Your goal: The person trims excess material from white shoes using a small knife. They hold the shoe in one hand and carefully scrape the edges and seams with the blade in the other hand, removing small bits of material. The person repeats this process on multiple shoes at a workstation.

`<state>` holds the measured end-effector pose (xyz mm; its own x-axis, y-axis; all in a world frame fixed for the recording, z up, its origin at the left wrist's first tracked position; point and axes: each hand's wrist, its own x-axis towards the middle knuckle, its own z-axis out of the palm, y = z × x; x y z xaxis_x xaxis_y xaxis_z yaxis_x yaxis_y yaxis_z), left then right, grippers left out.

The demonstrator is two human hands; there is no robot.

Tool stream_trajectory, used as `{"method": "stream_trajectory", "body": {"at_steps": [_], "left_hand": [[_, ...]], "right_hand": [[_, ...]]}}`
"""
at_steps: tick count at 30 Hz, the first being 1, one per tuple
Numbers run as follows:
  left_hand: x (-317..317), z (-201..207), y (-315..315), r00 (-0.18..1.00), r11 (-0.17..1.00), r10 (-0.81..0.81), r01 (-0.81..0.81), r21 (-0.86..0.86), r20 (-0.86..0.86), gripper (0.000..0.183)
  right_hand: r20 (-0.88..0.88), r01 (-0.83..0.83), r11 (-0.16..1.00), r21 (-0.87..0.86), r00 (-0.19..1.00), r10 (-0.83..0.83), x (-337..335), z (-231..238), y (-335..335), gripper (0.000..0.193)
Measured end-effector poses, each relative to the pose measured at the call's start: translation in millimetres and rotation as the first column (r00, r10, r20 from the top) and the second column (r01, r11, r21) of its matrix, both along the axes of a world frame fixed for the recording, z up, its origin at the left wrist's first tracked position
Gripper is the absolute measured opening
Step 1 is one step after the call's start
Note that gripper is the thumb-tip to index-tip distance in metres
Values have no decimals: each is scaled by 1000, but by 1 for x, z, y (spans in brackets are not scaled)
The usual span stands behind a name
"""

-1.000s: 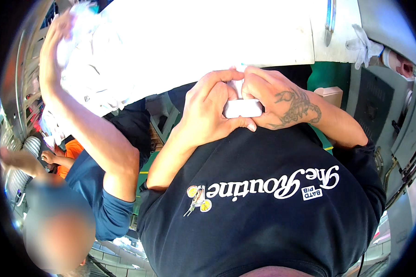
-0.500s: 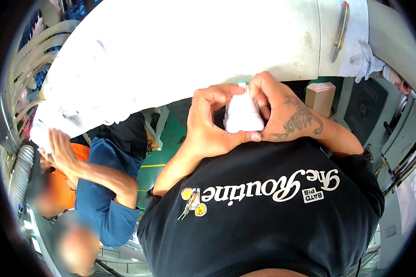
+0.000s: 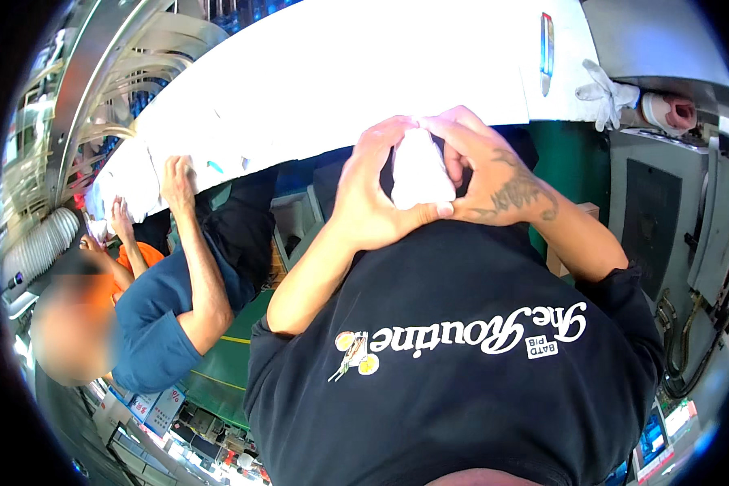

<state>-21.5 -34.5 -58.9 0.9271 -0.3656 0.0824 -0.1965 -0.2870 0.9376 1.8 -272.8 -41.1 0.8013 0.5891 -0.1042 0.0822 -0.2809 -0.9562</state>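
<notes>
Between my two hands is a white shoe [image 3: 419, 172], held close to my body at the near edge of the white table. My left hand [image 3: 373, 190] wraps its left side, thumb along the near end and fingers reaching to the far tip. From the right, my right hand [image 3: 492, 174] closes round it, index finger at the far tip and the other fingers curled against its side. The fingertips of both hands meet at the top. Glare washes out the shoe's details.
Far right on the white table [image 3: 381, 57] lie a knife [image 3: 547, 53] and a white glove [image 3: 606, 95], beside another shoe [image 3: 668, 112]. A grey machine cabinet [image 3: 652, 202] stands at right. To the left, a co-worker in a navy shirt [image 3: 166, 308] and one in orange work along the table.
My view has shifted, so the knife and glove appear further left. The shoe is tipped, and the green spot at its far tip no longer shows. The navy-shirted co-worker's arm has moved right.
</notes>
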Motion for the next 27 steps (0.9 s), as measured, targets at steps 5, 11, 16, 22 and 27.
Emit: {"method": "stream_trajectory", "body": {"at_steps": [5,11,16,22,27], "left_hand": [[20,47,1,749,996,-10,-49,71,663,100],[32,-3,12,784,999,-22,-3,38,621,103],[38,-3,14,782,998,-61,55,29,620,104],[45,-9,12,792,996,-53,82,-19,609,105],[51,-13,4,794,996,-49,88,-34,606,104]], "right_hand": [[705,38,995,96,703,-95,10,37,11,80],[664,-76,997,10,746,50,32,-6,6,95],[413,-212,953,216,905,107,49,-20,4,107],[156,-159,903,398,982,104,51,-64,30,119],[159,-120,868,482,986,47,51,-63,32,118]]}}
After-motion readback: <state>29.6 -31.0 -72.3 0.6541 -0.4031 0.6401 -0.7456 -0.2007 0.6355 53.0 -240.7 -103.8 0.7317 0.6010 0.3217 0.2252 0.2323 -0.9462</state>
